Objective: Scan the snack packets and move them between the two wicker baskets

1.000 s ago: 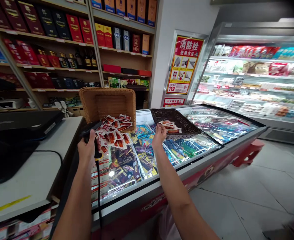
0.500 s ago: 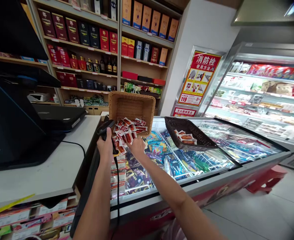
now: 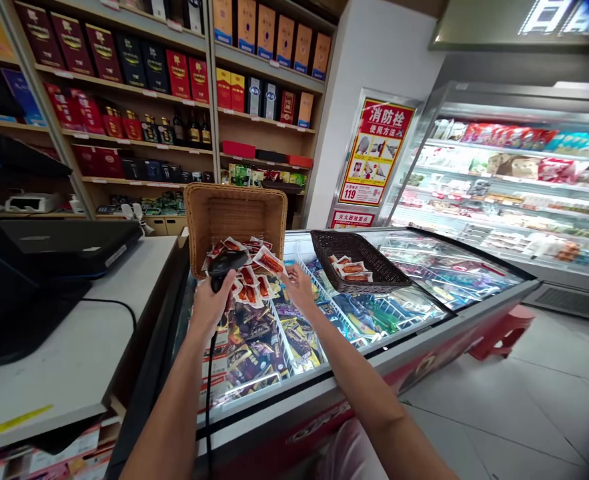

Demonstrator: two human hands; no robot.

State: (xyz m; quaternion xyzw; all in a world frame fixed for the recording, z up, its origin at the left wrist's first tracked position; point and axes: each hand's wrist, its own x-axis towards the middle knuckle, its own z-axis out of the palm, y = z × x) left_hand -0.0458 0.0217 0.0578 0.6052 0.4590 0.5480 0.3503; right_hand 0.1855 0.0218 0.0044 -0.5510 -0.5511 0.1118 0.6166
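So way over on the left there was a pale counter (image 3: 54,337), and next to it the left hand (image 3: 208,303) was wrapped around the grip of a black scanner (image 3: 228,263). Its head pointed right and a little away from the person, toward the held packet, and its cord (image 3: 209,387) hung down below the hand. Behind that, a tan wicker basket (image 3: 234,213) was tipped up with its opening toward the person, and loose packets (image 3: 249,295) spilled out of it over the chest freezer (image 3: 414,357).

The held packet (image 3: 270,261) was just right of the scanner head, in front of the basket's opening. Long axis on a slant: far end up and left, near end down and right, pinched in the fingertips of the right hand (image 3: 299,288). Further right, a dark wicker basket (image 3: 361,248) had a few more packets (image 3: 353,269) in it, mostly lying crosswise. Red stool (image 3: 504,333) past that.
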